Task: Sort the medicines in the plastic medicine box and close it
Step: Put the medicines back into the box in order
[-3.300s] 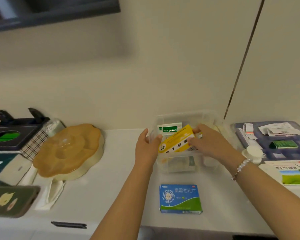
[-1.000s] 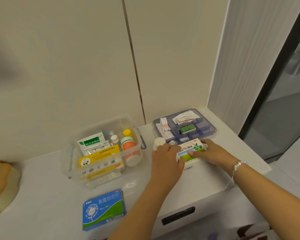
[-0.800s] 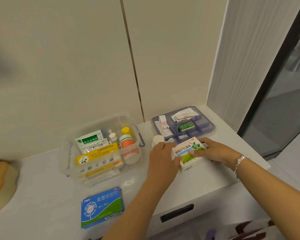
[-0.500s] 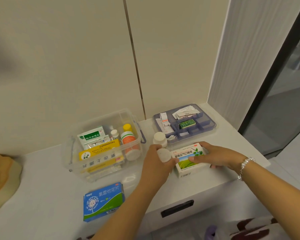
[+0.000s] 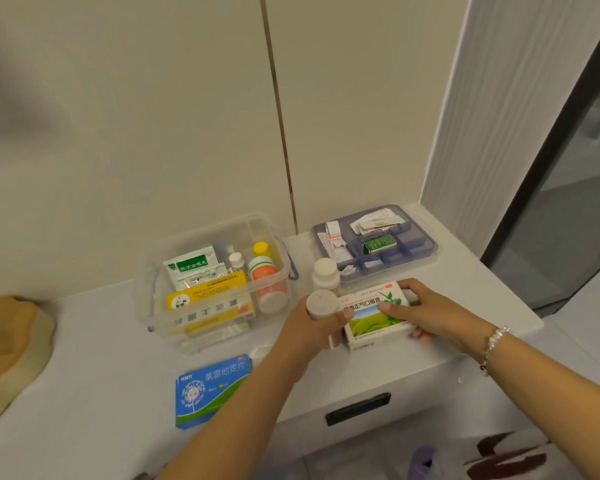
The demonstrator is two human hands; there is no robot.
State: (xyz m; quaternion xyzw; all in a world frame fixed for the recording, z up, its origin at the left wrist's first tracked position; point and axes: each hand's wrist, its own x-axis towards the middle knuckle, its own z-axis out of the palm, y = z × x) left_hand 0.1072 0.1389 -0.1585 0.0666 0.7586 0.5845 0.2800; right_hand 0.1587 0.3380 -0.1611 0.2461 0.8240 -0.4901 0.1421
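A clear plastic medicine box (image 5: pixel 153 271) stands open on the white counter, holding a yellow carton (image 5: pixel 208 299), a green-and-white packet (image 5: pixel 191 265) and several small bottles. My left hand (image 5: pixel 305 337) is closed around a small white bottle (image 5: pixel 321 304), tilted, just right of the box. My right hand (image 5: pixel 426 310) grips a white and green medicine carton (image 5: pixel 374 313) resting on the counter. A second white bottle (image 5: pixel 325 275) stands upright behind them. A blue and green carton (image 5: pixel 208 389) lies flat near the front edge.
A purple-grey divided tray (image 5: pixel 426 247) with leaflets and a green strip sits at the back right by the wall. A tan lidded dish (image 5: pixel 7 344) is at the far left. A drawer handle (image 5: pixel 357 408) is below the counter edge.
My left hand left the white and green carton and picked up a small white bottle. The right hand set the carton flat on the counter and still holds it.
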